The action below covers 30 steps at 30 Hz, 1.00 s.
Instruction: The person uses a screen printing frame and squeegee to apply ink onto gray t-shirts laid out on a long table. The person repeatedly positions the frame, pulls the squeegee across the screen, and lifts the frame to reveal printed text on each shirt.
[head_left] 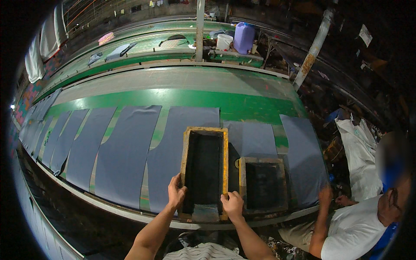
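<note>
Gripping frame (225, 160) with left hand (176, 191) and right hand (232, 205) at opposite sides; likely stiff, fairly light; best held there, off panel (206, 173) between hands.

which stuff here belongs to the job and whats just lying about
Likely the job: tall frame held by left hand and right hand; smaller frame; cloth pieces; green table

Seemingly lying about: purple jug; white bucket; white sack

Narrow gap between frames (206, 167)
</note>
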{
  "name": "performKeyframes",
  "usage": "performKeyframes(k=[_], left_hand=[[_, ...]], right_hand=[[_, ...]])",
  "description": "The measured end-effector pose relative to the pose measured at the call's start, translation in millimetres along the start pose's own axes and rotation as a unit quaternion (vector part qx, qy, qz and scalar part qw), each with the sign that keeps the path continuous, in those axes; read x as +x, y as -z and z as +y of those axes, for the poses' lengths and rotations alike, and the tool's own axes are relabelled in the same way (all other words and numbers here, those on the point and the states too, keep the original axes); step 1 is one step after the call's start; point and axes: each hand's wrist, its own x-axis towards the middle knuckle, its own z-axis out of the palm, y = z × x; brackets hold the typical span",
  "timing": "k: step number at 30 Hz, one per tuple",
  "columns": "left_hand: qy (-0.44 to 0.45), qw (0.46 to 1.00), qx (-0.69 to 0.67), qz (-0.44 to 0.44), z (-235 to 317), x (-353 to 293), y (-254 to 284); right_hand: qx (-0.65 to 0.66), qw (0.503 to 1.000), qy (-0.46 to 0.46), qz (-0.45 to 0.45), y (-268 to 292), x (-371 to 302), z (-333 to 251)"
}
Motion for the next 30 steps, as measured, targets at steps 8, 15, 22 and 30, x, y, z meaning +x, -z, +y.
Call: performKeyframes(k=[8, 15, 22, 30], left_hand=[[0.019, 1.000, -0.015, -0.006, 10, -2, 5], [0.005, 1.000, -0.012, -0.005, -15, 1, 4], [-0.005, 1.000, 0.015, 0.011, -14, 2, 0], [-0.012, 0.998, 0.060, 0.007, -8, 1, 3]], right_hand=[[-0.017, 0.999, -0.010, -0.025, -1, 2, 0], [-0.031, 0.998, -0.005, -0.048, -3, 3, 4], [-0.016, 0.999, 0.009, -0.028, -1, 2, 6], [-0.016, 0.999, 0.011, -0.026, -1, 3, 3]])
